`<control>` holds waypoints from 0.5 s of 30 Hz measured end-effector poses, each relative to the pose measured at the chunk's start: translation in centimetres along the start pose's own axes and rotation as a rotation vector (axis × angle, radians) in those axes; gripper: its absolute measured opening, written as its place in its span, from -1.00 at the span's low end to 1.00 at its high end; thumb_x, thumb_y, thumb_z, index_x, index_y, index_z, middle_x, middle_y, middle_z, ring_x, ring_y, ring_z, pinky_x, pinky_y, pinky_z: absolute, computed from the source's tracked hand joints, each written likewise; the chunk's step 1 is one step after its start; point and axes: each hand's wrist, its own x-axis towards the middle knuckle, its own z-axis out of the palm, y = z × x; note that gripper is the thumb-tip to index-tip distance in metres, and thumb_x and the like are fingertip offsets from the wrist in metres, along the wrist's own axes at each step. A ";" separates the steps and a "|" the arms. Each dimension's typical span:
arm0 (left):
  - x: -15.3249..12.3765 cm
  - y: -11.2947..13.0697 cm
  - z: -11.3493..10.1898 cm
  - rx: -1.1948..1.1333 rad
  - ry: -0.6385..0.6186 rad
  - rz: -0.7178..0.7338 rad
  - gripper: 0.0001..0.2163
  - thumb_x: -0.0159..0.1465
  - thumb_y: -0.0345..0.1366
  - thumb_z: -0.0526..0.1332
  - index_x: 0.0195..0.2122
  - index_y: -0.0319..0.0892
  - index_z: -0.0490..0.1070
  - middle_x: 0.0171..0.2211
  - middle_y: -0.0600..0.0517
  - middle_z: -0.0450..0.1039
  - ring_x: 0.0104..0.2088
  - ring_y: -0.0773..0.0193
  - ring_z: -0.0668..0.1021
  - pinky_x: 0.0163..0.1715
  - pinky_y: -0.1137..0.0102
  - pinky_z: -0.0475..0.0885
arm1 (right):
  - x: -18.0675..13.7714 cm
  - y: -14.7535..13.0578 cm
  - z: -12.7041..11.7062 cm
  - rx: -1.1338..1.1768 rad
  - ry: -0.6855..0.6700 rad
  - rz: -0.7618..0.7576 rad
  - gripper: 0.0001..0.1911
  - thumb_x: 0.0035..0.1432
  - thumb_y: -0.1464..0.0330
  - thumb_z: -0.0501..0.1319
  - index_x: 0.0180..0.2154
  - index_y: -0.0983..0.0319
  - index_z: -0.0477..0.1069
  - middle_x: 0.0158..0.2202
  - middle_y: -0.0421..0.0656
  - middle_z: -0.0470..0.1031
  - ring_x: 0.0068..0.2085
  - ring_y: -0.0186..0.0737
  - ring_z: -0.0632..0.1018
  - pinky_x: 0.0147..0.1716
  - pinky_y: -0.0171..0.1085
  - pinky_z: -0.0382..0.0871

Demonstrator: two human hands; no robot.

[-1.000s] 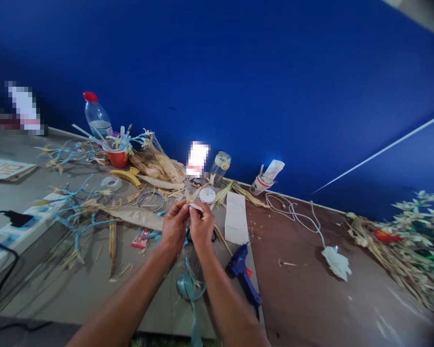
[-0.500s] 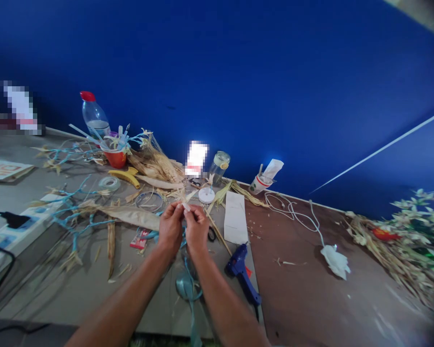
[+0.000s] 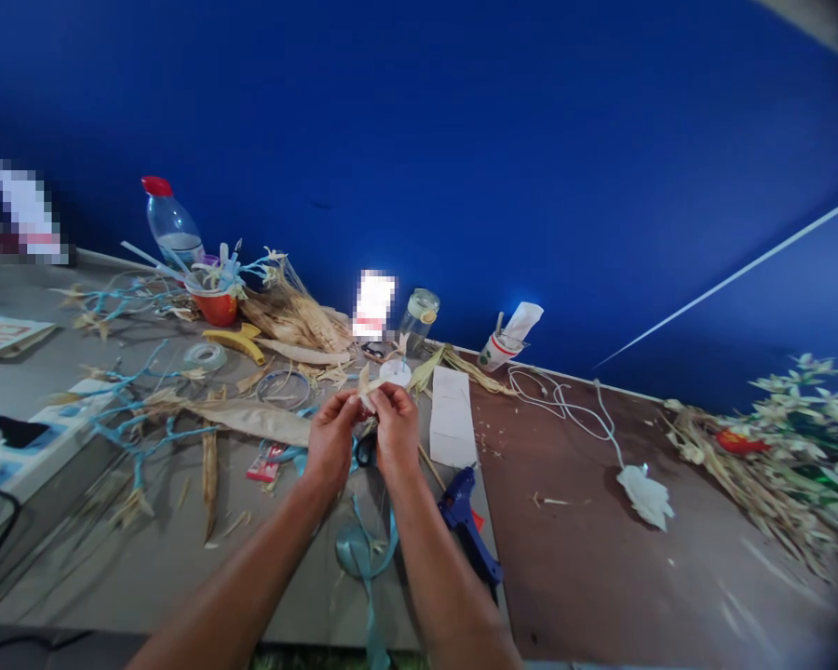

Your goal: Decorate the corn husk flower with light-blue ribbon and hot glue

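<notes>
Both hands meet over the middle of the table, pinching a small pale piece of dried corn husk (image 3: 365,383). My left hand (image 3: 331,435) grips its left side between thumb and fingers; my right hand (image 3: 395,426) holds the right side. Fingers cover most of the piece. Just beyond them stands a white round base (image 3: 395,373) with a small husk flower on a stem. A long dried husk (image 3: 251,421) lies left of my left hand. Below my wrists rests a roll of blue tape (image 3: 355,551). A blue glue gun (image 3: 469,526) lies right of my right forearm.
Blue-wrapped branches (image 3: 136,433) and a white power strip (image 3: 34,461) lie at the left. A red cup (image 3: 216,308), a bottle (image 3: 171,223) and a glass jar (image 3: 419,316) stand along the wall. White paper (image 3: 452,419) and a cable (image 3: 565,409) lie at the right.
My hands have moved slightly right and apart, and the right hand has turned. More of the husk piece shows above the fingers. The whole view has shifted slightly.
</notes>
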 end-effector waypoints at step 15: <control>1.1 1.5 -1.2 0.313 -0.338 -0.219 -0.75 0.04 -0.16 0.31 -0.35 -0.25 0.54 -0.42 -0.04 0.53 -0.35 0.25 0.51 -0.25 0.39 0.37 | 1.5 -1.6 -2.3 -0.187 -0.054 0.059 -0.83 -0.17 0.28 0.25 -0.49 0.25 0.48 -0.58 -0.26 0.46 -0.52 -0.35 0.38 -0.49 -0.38 0.27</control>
